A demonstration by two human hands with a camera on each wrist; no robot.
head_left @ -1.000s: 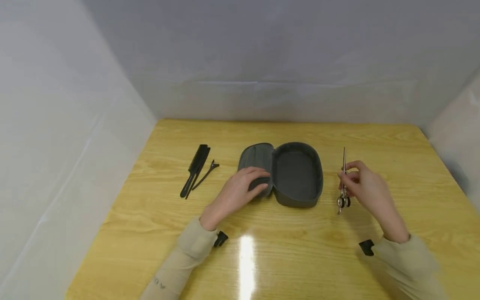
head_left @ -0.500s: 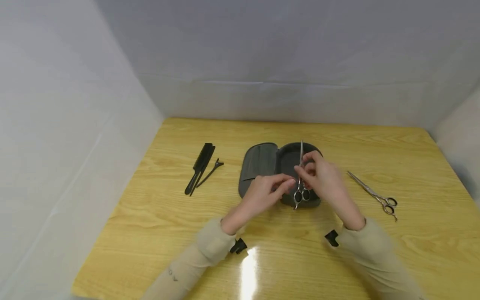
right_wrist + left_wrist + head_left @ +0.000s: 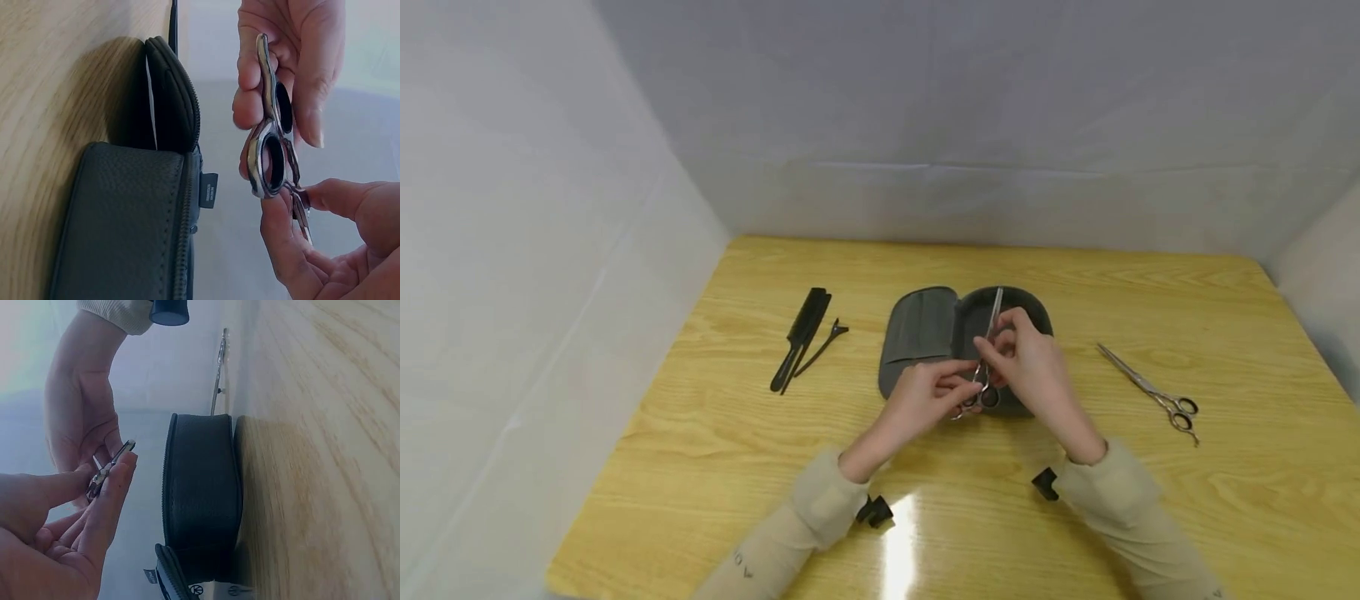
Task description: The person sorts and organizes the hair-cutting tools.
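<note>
Sitting on a yellow wooden table (image 3: 1075,517) boxed in by white walls, biggest item is the open grey zip case (image 3: 925,329), lying flat around the middle of the table, a bit toward the far edge, lid flopped to the left. Both hands are up over its near rim sharing one pair of silver scissors (image 3: 987,354): the right hand (image 3: 1033,375) pinches the shank just above the finger rings, blades pointing away toward the far edge, while the left hand (image 3: 925,396) has thumb and fingertips closed on the ring end. So both are curled on it, neither loose. A second pair of scissors (image 3: 1150,390) lies flat near the right edge, well apart from the case. Over toward the left edge there's a black comb (image 3: 799,337) with a small black hair clip (image 3: 822,347) just beside it.
</note>
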